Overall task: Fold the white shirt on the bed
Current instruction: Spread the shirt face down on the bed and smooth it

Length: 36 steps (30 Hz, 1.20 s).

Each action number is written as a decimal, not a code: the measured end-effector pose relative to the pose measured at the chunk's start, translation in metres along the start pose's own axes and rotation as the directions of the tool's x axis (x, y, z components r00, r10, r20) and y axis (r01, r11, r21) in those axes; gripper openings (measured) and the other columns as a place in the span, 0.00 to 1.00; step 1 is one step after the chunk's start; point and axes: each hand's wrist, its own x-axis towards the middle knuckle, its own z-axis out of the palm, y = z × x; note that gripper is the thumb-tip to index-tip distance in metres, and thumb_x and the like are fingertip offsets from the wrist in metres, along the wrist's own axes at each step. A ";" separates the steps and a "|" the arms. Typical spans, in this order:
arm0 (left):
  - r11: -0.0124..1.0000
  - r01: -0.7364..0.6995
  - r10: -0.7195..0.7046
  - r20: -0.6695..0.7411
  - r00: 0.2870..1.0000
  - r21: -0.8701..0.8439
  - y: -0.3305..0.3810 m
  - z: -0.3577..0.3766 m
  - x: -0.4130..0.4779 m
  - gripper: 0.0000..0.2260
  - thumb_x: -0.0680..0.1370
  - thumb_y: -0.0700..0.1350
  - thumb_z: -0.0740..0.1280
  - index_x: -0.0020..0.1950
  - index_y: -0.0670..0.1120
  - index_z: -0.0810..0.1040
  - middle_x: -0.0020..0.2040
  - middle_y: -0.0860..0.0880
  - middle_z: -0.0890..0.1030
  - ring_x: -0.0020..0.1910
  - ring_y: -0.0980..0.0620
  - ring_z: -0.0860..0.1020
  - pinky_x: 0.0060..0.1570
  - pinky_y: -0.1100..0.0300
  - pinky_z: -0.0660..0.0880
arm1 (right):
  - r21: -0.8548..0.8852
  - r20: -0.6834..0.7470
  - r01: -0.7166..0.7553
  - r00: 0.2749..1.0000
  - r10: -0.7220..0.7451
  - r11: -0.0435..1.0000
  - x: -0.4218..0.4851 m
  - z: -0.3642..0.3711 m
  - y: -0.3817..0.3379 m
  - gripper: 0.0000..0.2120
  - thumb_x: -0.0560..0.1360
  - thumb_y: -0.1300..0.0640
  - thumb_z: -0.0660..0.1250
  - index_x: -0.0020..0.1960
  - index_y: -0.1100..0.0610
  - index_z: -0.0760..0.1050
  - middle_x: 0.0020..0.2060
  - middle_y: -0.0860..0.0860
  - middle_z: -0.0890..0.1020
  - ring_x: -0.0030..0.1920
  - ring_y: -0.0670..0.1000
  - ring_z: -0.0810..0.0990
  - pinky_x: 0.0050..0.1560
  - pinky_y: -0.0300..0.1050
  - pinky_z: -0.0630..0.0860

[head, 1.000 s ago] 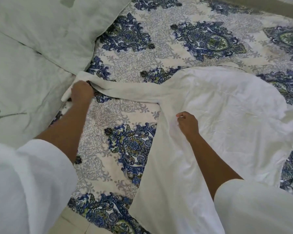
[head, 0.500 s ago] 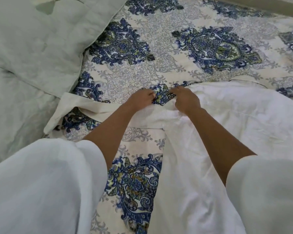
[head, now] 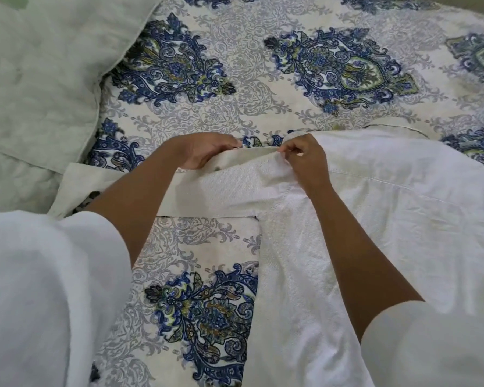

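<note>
The white shirt (head: 380, 219) lies spread over the right half of the patterned bed sheet (head: 235, 88). Its left sleeve (head: 213, 196) stretches leftward toward the pillows, with the cuff partly hidden behind my forearm. My left hand (head: 201, 150) holds the sleeve's upper edge near the shoulder, the cloth lapping over my palm. My right hand (head: 305, 160) pinches the upper edge at the shoulder seam, with its fingers curled. The two hands are close together, a short span of sleeve edge between them.
Two pale green pillows (head: 39, 79) fill the upper left, and the sleeve cuff reaches their edge. Bare patterned sheet shows beyond the shirt and below the sleeve. My own white sleeves cover the lower corners of the view.
My left hand left the cuff and came right to the shoulder end of the sleeve. My right hand moved up from the shirt's side to the shoulder edge, which both hands now hold, slightly lifted.
</note>
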 end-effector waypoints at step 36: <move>0.614 0.177 0.669 -0.626 0.400 0.769 -0.059 0.037 -0.019 0.14 0.77 0.46 0.63 0.58 0.40 0.72 0.58 0.38 0.74 0.58 0.41 0.71 0.55 0.50 0.66 | -0.140 -0.167 -0.256 0.958 0.232 0.956 -0.128 -0.044 0.055 0.11 0.77 0.64 0.59 0.57 0.59 0.77 0.56 0.54 0.76 0.53 0.48 0.77 0.51 0.36 0.70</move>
